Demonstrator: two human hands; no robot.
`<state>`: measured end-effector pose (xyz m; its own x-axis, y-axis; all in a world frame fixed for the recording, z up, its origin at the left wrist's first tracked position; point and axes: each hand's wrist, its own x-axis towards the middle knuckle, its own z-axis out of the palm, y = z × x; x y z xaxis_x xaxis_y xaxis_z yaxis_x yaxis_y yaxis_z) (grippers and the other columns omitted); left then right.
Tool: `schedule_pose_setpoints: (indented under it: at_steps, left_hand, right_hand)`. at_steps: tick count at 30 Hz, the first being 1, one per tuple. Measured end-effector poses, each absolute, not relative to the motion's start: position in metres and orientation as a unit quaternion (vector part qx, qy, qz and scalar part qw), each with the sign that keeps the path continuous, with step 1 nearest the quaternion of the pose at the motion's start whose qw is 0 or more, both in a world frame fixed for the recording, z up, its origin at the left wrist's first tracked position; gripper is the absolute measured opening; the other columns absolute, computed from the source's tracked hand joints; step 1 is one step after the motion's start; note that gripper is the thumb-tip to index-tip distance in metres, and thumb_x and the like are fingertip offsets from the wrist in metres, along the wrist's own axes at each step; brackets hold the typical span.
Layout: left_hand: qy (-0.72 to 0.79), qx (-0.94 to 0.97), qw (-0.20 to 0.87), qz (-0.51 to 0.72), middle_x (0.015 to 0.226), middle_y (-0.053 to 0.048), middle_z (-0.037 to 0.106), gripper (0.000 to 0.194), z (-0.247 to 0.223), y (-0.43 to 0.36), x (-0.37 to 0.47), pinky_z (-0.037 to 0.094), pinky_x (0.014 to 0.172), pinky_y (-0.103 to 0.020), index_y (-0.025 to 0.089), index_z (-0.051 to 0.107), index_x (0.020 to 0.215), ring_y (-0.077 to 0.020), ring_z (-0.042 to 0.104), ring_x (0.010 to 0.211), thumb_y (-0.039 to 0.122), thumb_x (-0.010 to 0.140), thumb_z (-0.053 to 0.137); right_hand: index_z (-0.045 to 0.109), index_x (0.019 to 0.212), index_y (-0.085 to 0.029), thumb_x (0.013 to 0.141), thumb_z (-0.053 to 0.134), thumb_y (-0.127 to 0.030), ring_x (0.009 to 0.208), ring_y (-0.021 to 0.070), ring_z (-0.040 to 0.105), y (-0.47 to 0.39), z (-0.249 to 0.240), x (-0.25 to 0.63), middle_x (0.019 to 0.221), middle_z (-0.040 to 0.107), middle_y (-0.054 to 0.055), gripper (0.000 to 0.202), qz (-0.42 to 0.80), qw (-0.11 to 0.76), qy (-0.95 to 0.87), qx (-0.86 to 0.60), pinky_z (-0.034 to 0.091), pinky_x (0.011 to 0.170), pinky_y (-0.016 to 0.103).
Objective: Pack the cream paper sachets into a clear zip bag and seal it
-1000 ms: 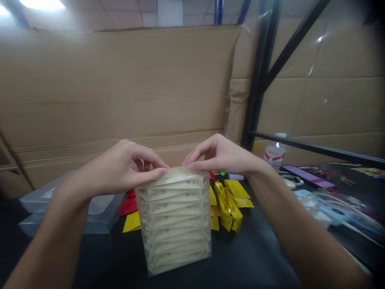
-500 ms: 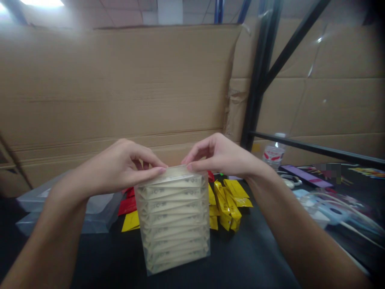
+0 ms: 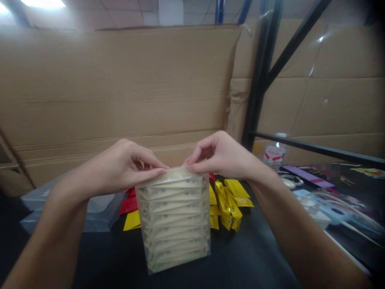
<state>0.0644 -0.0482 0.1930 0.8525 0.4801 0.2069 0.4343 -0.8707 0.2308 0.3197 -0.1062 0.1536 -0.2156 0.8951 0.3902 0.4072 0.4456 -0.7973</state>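
Both hands pinch the top of a clear box [image 3: 176, 222] of cream sachets: left hand [image 3: 120, 168], right hand [image 3: 224, 156]. The box stands upright mid-table [image 3: 246, 261], with yellow sachets [image 3: 228, 202] just behind it.

A clear box [image 3: 174, 224] stands upright near the table's [image 3: 246, 261] front edge — packed with stacked cream sachets.

Print on the stacked cream packets [image 3: 176, 216] too blurred to read; flat clear boxes [image 3: 99, 212] partly hidden behind left forearm; both forearms cut off at bottom edge
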Motion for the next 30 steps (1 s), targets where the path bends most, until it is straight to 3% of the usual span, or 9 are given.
schedule_pose_setpoints:
  at_steps: [9, 17, 30]
  left_hand:
    - [0.214, 0.962, 0.090, 0.144, 0.088, -0.006, 0.078, 0.032, 0.193, -0.047, 0.062, 0.048, 0.063, -0.019, 0.023, 0.082, 0.102, -0.0157, 0.067, 0.074, 0.046, 0.090, 0.063]
    - [0.218, 0.959, 0.107, 0.147, 0.092, -0.008, 0.079, 0.033, 0.194, -0.050, 0.061, 0.051, 0.066, -0.019, 0.024, 0.081, 0.107, -0.0180, 0.070, 0.078, 0.046, 0.090, 0.064]
    - [0.237, 0.952, 0.129, 0.146, 0.095, -0.005, 0.079, 0.028, 0.195, -0.051, 0.062, 0.054, 0.066, -0.022, 0.028, 0.081, 0.107, -0.0186, 0.070, 0.077, 0.044, 0.089, 0.067]
  right_hand:
    - [0.078, 0.080, -0.011, 0.070, 0.076, -0.016, 0.067, 0.0143, 0.064, -0.112, 0.159, 0.316, 0.075, 0.072, 0.007, 0.012, 0.257, 0.418, -0.729, -0.479, 0.050, 0.059, 0.022]
    - [0.071, 0.088, -0.012, 0.077, 0.080, -0.028, 0.072, 0.0089, 0.060, -0.098, 0.154, 0.329, 0.084, 0.070, 0.003, 0.022, 0.377, 0.388, -0.743, -0.394, 0.047, 0.065, 0.019]
    - [0.071, 0.091, -0.009, 0.076, 0.079, -0.022, 0.071, 0.0089, 0.061, -0.096, 0.155, 0.331, 0.086, 0.069, 0.005, 0.022, 0.439, 0.377, -0.725, -0.374, 0.047, 0.064, 0.018]
